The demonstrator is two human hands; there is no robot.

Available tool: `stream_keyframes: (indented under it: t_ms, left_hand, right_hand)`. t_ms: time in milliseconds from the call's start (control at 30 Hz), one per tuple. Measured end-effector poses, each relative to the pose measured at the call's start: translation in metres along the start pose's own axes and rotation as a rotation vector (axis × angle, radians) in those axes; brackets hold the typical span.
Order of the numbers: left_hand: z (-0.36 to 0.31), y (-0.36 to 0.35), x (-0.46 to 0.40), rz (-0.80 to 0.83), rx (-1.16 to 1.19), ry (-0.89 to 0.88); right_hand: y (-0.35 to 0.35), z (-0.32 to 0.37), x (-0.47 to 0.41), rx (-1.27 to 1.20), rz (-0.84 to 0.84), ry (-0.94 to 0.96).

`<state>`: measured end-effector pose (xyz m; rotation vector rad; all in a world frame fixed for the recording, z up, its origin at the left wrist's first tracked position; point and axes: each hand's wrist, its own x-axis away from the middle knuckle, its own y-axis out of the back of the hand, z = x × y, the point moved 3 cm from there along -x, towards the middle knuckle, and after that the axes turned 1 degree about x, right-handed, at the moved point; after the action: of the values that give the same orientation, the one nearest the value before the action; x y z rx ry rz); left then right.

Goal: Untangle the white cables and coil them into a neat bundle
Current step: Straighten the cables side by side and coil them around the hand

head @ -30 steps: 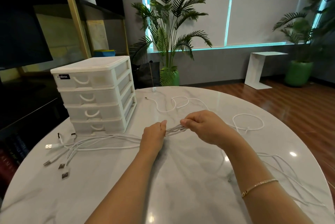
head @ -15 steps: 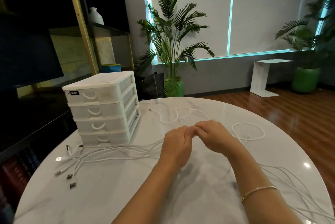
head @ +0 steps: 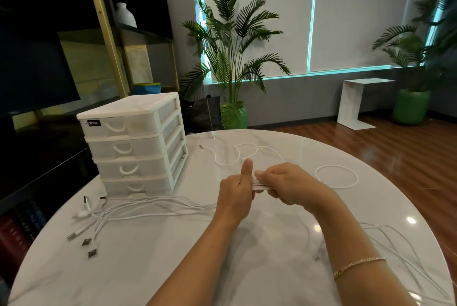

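The left hand (head: 236, 194) and right hand (head: 288, 188) meet above the surface (head: 173, 268), each clamped on the same gathered run of white cables (head: 259, 185), left thumb upright. From the left hand the strands trail to loose plugs (head: 85, 229) near the drawer box (head: 133, 145); more lie right, with a loop (head: 336, 177) beyond. Pulling hard could tighten hidden crossings or drag plugs against the box.

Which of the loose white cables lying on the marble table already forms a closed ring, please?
The white cable ring just right of the right hand; the others trail in open curves or straight strands.
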<state>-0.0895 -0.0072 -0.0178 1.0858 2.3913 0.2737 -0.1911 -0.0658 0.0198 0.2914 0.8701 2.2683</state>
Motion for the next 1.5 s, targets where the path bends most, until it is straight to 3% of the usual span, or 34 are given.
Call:
stream_keyframes:
  t_ms: [233, 333, 467, 567, 767, 933, 1133, 1333, 1500]
  left_hand:
    - [0.004, 0.002, -0.006, -0.013, -0.044, 0.083]
    - [0.006, 0.005, -0.008, -0.043, -0.059, 0.085]
    - [0.002, 0.005, -0.001, -0.083, -0.179, -0.095]
    - [0.002, 0.005, 0.000, -0.110, -0.229, -0.165]
    - [0.016, 0.015, -0.013, -0.184, -0.206, -0.026]
    - [0.016, 0.018, -0.013, -0.192, -0.106, 0.042]
    - [0.017, 0.016, -0.013, -0.187, -0.051, 0.089]
    - [0.015, 0.015, -0.012, -0.197, -0.050, 0.086]
    - [0.027, 0.026, -0.018, -0.276, 0.022, 0.177]
  right_hand:
    - [0.002, -0.013, 0.001, 0.036, 0.111, 0.023]
    - [-0.002, -0.010, -0.004, 0.182, 0.062, 0.092]
    - [-0.010, -0.010, -0.014, 0.328, -0.099, 0.142]
    - [-0.011, -0.012, -0.016, 0.345, -0.092, 0.140]
    - [0.003, -0.015, -0.002, 0.013, 0.043, 0.040]
    - [0.014, -0.026, 0.001, 0.032, 0.010, 0.000]
    - [0.027, -0.038, -0.007, 0.279, -0.166, -0.039]
    - [0.032, -0.045, -0.010, 0.342, -0.280, -0.130]
    - [0.049, -0.055, -0.002, 0.375, -0.591, -0.191]
